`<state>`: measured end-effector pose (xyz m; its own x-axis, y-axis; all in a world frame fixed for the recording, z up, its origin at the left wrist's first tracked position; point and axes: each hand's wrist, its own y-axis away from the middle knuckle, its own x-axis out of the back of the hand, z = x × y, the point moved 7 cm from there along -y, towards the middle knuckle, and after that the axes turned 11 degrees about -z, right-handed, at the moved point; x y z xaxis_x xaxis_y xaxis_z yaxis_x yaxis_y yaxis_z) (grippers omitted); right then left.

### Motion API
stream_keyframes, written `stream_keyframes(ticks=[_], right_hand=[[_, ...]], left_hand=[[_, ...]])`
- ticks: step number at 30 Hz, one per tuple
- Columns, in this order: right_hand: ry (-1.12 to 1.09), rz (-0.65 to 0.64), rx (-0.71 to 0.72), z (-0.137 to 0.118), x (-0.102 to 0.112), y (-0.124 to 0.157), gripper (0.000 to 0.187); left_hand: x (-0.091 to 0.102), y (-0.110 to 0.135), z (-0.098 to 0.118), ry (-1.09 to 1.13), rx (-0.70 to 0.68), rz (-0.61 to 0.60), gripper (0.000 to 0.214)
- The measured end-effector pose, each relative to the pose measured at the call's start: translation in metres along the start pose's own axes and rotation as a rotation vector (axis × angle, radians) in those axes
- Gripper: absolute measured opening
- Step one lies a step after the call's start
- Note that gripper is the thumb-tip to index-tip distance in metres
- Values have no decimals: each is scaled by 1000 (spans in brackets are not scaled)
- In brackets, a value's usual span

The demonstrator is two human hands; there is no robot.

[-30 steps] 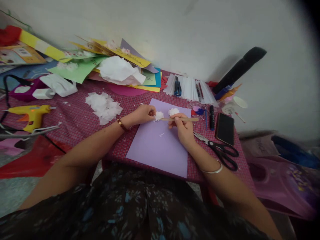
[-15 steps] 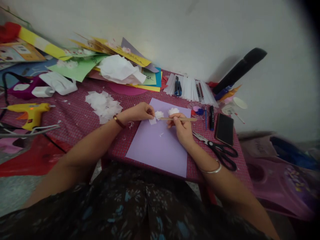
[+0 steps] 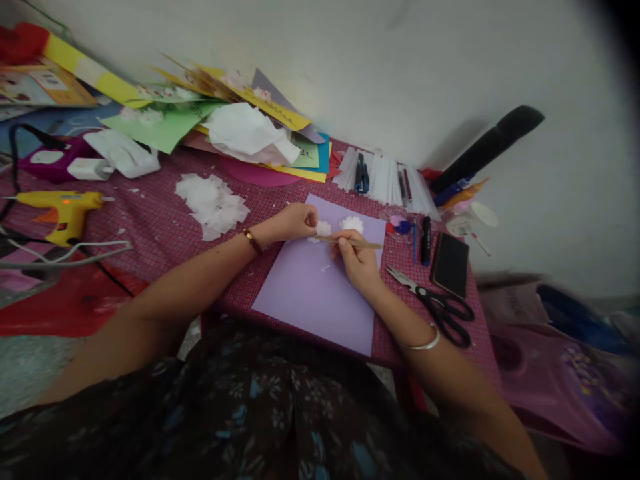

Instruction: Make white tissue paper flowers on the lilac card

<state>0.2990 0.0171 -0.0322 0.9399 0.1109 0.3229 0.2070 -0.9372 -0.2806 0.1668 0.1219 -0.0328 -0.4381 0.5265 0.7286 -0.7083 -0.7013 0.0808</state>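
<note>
Your right hand [image 3: 359, 261] has shifted left since half a second ago, taking the thin stick [image 3: 369, 245] with it; the white square that showed under your left hand [image 3: 299, 221] then is out of sight now. Right fingers pinched closed on the stick, just above centre frame, its tip at the left white tuft [image 3: 324, 229]. Left fingers curled in at that same tuft's left side; can't tell how tightly, or whether you've got paper between them. Right white tuft [image 3: 352, 223] sits just beyond your right hand. Both tufts are on the upper part of the purple sheet [image 3: 310, 293], mid-frame. Loose white paper pieces [image 3: 214, 203] lie in a heap left of your left hand. Scissors [image 3: 436, 304] lie right of the sheet, phone [image 3: 450, 265] above them, black marker [image 3: 426, 241] beside it. Yellow glue gun [image 3: 69, 210] at far left.
</note>
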Motion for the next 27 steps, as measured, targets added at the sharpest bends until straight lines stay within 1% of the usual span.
stream_keyframes(ticks=[5, 10, 15, 19, 22, 24, 25, 26, 27], right_hand=[[148, -27, 4, 0, -1, 0, 27], [301, -79, 29, -1, -5, 3, 22], [626, -190, 169, -15, -19, 9, 24], [948, -317, 183, -18, -33, 11, 24], [1096, -394, 185, -18, -40, 13, 20], [1080, -407, 184, -18, -40, 14, 20], [1017, -392, 186, -18, -38, 14, 20], [912, -355, 186, -18, -33, 14, 20], [767, -290, 177, -17, -26, 13, 20]], left_hand=[[1, -1, 1, 81, 16, 4, 8], [10, 3, -1, 245, -5, 82, 13], [12, 7, -9, 282, 80, 124, 11], [11, 8, -9, 266, 77, 130, 9], [12, 8, -7, 255, 47, 136, 9], [13, 9, -6, 251, 38, 143, 8], [13, 9, -6, 249, 36, 146, 8], [13, 9, -6, 247, 32, 147, 9], [13, 9, -6, 247, 27, 145, 10]])
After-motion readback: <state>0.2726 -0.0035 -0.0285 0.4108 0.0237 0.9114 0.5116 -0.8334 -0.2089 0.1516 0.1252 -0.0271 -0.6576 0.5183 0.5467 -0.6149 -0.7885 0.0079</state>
